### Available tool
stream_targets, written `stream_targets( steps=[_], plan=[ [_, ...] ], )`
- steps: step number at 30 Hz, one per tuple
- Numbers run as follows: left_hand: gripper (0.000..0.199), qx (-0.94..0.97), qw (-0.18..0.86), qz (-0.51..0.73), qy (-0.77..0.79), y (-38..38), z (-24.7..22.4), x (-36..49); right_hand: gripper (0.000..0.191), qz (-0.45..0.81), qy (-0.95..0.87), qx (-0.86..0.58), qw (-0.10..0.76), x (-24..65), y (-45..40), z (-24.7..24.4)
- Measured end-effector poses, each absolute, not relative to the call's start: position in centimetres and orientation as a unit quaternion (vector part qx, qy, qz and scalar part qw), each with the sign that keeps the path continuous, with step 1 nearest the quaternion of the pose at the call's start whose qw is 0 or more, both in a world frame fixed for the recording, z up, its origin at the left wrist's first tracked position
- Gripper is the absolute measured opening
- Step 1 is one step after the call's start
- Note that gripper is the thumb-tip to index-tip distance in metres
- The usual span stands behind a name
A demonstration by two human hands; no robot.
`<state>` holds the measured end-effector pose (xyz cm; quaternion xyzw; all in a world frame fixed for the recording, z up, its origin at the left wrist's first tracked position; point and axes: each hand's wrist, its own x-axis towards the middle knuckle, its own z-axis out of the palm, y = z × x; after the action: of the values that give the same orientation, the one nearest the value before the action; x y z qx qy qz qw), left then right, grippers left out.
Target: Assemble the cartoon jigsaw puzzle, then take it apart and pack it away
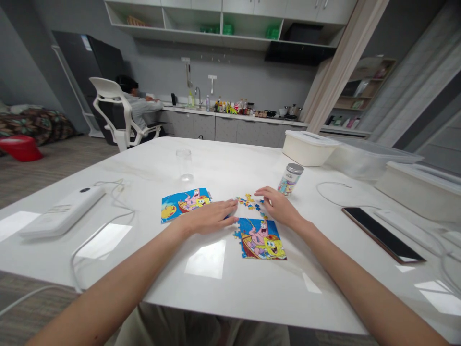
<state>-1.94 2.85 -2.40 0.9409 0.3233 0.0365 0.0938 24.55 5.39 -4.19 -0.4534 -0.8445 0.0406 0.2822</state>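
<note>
Your left hand (214, 215) lies flat, your right hand (280, 206) curls, its hold unclear, by uncountable pieces (248, 198). Between your forearms on the counter (151, 163): one puzzle (261, 239). Beyond: one can (291, 180), one jar (185, 166).

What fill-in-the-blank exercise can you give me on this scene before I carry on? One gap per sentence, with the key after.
1. The hand nearer the cartoon-printed can is the person's ____ one.
2. The cartoon picture lies to the ____ of the partly joined puzzle.
3. The bin on the floor is coloured ____.
4. In the background, another person sits in a white ____.

Missing words: right; left; red; chair.
</note>
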Motion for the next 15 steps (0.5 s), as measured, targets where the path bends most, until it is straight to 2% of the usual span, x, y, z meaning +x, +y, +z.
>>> stream_targets(
  steps=[5, 11, 15],
  plan=[
    [0.053, 0.936, 0.031, 0.041, 0.347, 2.73, -1.98, -2.11, 0.029, 0.061, -0.824, -0.514, 0.229, 24.87, 5.14, -3.06],
    [0.033, 0.947, 0.018, 0.057, 0.316, 3.18, -1.49, -2.57, 0.017, 0.123, -0.854, -0.457, 0.216, 24.68, 5.1, -3.61],
    [0.032, 0.951, 0.019, 0.055, 0.303, 3.4, -1.69, -2.78, 0.01, 0.133, -0.85, -0.453, 0.233, 24.67, 5.34, -4.02]
  ],
)
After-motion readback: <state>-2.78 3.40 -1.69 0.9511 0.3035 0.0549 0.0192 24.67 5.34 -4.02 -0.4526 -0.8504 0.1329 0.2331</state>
